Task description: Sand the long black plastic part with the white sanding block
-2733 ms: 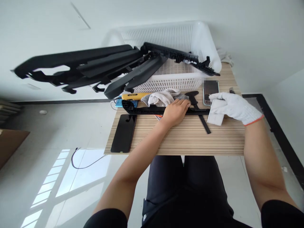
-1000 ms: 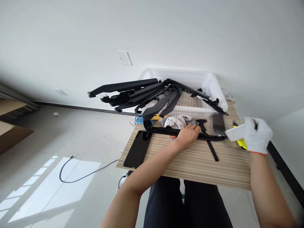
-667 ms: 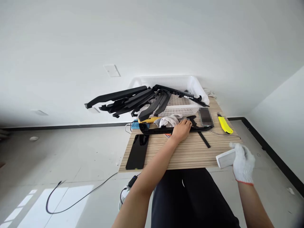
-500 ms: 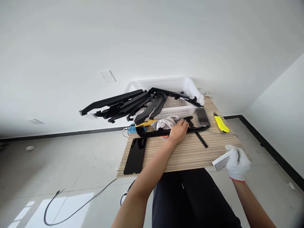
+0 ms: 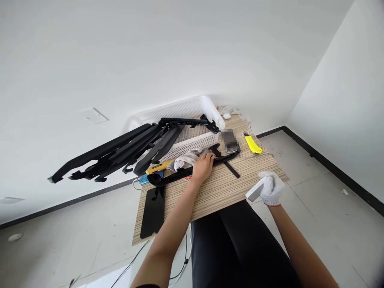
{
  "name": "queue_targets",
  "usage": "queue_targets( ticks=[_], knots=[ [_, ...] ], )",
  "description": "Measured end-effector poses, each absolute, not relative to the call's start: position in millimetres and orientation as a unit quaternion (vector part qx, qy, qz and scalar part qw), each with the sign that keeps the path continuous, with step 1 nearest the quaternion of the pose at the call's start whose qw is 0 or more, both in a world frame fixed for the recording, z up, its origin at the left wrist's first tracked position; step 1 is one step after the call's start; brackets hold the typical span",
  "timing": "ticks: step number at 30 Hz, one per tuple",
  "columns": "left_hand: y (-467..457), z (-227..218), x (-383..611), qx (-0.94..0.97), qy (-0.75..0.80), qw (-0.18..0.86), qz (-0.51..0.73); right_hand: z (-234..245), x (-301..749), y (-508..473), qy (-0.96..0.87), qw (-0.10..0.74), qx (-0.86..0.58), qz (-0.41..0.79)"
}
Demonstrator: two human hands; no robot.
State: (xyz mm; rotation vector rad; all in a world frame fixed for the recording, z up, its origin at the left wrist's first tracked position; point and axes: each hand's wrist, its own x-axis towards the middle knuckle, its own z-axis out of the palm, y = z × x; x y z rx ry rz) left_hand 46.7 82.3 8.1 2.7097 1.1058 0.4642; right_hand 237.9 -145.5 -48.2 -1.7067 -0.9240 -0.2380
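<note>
My bare left hand [image 5: 203,166] is closed over the middle of a long black plastic trim piece [image 5: 174,177], its fingertips beside a crumpled grey-white cloth [image 5: 185,161]. The trim lies across the table, and my palm hides part of it. At the table's front right edge, my right hand [image 5: 272,188], in a white knitted glove, grips a flat white-and-grey block [image 5: 255,191]. A short black strip [image 5: 232,169] rests between the two hands. Beyond my right hand lies a yellow utility knife [image 5: 253,144].
Several black trim pieces [image 5: 135,146] lie across a white plastic basket [image 5: 195,141], overhanging the table [image 5: 216,196] at the left. A dark phone [image 5: 153,212] lies at the front left, a yellow tool [image 5: 160,166] by the basket. Cables [image 5: 129,264] trail on the floor.
The view has swung to the right, so table and basket appear further left. Both hands keep nearly the same places over the table, with the same holds.
</note>
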Motion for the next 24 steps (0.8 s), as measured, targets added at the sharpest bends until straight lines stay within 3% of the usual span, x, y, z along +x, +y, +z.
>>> queue_targets(
  ticks=[24],
  knots=[
    [85, -2, 48, 0.883, 0.343, 0.083, 0.31, -41, 239, -136, -0.401, 0.528, -0.737, -0.13]
  ],
)
